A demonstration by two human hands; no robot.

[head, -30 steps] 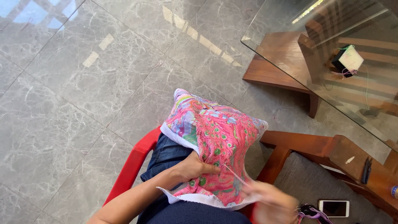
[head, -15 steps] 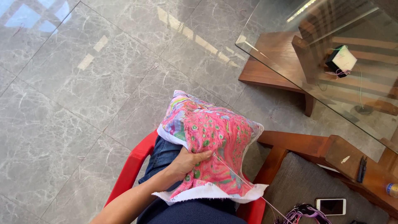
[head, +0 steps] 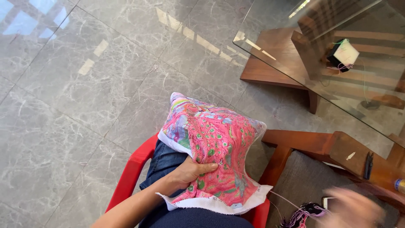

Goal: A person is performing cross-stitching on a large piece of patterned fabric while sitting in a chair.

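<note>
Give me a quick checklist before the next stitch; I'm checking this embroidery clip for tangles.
1. Left hand grips the pink embroidered cloth: ok.
2. Cloth rests on the lap, over the red chair: ok.
3. Thread runs from the cloth's lower edge toward the right hand: ok.
4. Right hand's grip on a needle: cannot tell, blurred.
5. Thread bundle clear of the working thread: cannot tell.

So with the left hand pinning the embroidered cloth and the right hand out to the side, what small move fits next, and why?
Probably bring the right hand back in toward the pink embroidered cloth. That hand is blurred at the lower right, apart from the cloth, and a thin thread appears to run from the cloth's lower edge toward it. The left hand grips the cloth on the lap, keeping the work surface steady.
</note>
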